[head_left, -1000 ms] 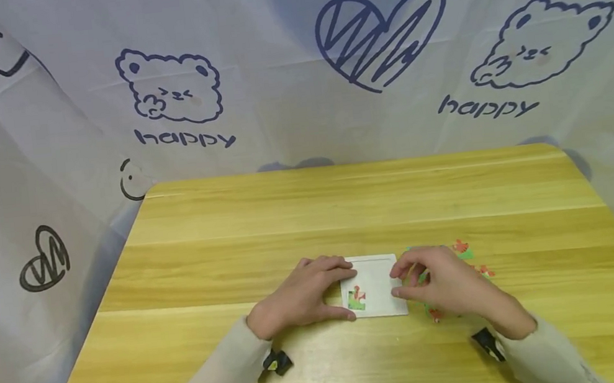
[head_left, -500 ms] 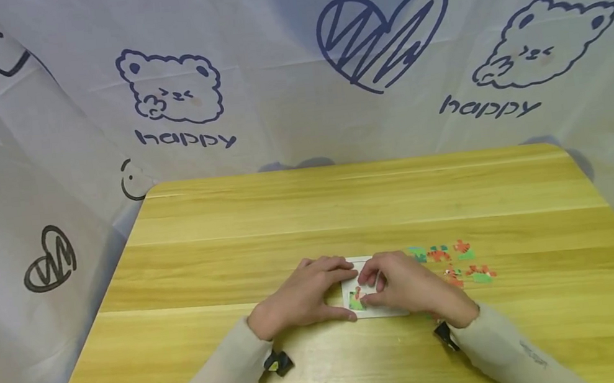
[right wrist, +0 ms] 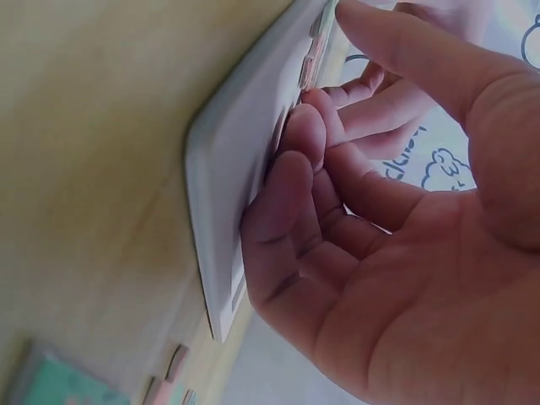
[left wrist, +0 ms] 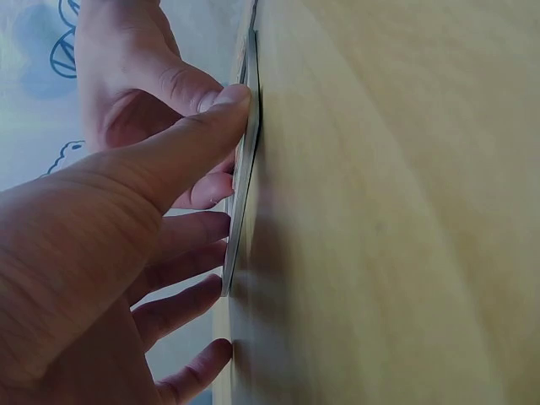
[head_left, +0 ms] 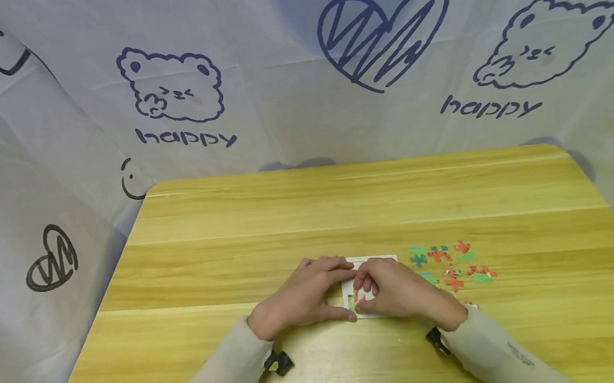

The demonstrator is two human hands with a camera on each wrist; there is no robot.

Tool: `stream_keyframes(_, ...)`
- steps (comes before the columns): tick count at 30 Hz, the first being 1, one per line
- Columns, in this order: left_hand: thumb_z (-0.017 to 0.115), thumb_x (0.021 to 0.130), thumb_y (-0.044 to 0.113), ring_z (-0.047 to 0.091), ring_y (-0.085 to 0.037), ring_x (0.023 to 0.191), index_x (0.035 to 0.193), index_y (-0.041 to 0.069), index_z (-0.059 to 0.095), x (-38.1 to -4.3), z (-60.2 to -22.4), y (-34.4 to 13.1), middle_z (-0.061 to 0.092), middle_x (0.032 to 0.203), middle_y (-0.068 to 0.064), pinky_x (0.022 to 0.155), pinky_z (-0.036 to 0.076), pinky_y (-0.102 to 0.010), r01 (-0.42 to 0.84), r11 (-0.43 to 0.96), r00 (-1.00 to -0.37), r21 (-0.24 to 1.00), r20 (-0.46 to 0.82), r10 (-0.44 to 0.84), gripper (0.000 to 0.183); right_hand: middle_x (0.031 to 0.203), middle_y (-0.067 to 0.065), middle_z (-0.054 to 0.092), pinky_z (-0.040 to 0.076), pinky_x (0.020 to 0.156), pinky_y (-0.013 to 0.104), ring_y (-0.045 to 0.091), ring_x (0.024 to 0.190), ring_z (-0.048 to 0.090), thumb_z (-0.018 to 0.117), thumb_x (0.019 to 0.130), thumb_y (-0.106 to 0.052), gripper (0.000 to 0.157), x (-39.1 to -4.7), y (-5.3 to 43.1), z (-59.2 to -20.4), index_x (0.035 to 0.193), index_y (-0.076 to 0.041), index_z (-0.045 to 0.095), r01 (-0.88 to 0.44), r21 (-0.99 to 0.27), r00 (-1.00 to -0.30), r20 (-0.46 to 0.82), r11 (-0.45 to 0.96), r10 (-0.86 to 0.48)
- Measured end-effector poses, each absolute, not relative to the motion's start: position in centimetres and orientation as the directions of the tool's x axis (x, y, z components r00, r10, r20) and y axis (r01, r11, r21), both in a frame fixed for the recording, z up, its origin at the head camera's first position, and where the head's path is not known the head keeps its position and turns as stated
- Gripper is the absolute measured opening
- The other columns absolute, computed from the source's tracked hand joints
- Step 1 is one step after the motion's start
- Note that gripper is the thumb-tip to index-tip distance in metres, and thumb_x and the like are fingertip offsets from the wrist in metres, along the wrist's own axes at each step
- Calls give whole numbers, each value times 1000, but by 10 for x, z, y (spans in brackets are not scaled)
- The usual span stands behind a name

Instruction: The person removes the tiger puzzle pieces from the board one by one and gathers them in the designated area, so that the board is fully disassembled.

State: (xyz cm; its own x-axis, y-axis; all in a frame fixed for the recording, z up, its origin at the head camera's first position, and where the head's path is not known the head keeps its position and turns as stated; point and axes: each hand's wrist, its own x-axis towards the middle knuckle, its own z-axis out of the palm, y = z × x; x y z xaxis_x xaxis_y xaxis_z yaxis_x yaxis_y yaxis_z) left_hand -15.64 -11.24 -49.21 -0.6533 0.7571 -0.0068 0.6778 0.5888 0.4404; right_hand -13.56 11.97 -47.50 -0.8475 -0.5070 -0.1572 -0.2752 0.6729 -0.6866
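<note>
In the head view a shallow white puzzle tray (head_left: 384, 258) lies on the table. My left hand (head_left: 303, 295) steadies its left side, the thumb at the near corner and the fingers spread toward the far corner, nearly straight. My right hand (head_left: 393, 288) reaches over the tray with curled fingers. Its thumb and index finger pinch at a green and red puzzle piece (head_left: 352, 303) in the near left corner, which they partly cover. The right wrist view has these fingertips low over the tray (right wrist: 224, 194), around thin piece edges (right wrist: 311, 63).
Right of the tray, several loose green, teal and orange puzzle pieces (head_left: 453, 278) lie on the wooden table (head_left: 287, 218). One more piece (head_left: 470, 303) is partly hidden by the right wrist. A printed cloth (head_left: 284, 81) hangs behind the table.
My right hand has moved left from the tray's right edge to its near left corner. This uncovers the loose pieces on the right. The left hand and the tray have stayed put.
</note>
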Motion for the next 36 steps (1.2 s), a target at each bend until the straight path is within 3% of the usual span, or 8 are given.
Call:
stream_keyframes(9,88,90,55,53,-23,151,151,15,67,-155,-489,-112,61,160,-1,113,46,-48,679,592,-653,435,-11,757,75,81,-6,68,52,70,19,2,74,61,81,96,-7,14,-133,122,-475,98,-11,68,-323,-742,-838,-65,588,-542)
stream_keyframes(16,88,90,55,54,-23,150,149,15,68,-155,-488,-112,61,159,-1,114,46,-48,676,593,-655,437,-13,756,74,82,-8,73,55,72,19,-1,74,65,72,94,1,16,-130,126,-477,99,-13,68,-341,-761,-836,-23,552,-548)
stream_keyframes(27,86,91,56,51,-24,155,154,16,64,-155,-485,-113,58,163,-3,117,45,-48,679,600,-654,423,-23,756,78,87,-4,72,55,69,21,4,77,64,79,101,-13,12,-121,140,-472,104,-13,68,-261,-805,-862,-54,533,-503)
stream_keyframes(36,86,91,56,52,-23,153,154,15,64,-153,-487,-113,58,163,-2,118,45,-49,679,599,-650,426,-31,759,78,91,-5,74,57,70,21,3,80,65,78,101,-13,9,-113,171,-470,104,-14,69,-261,-789,-895,-18,556,-446)
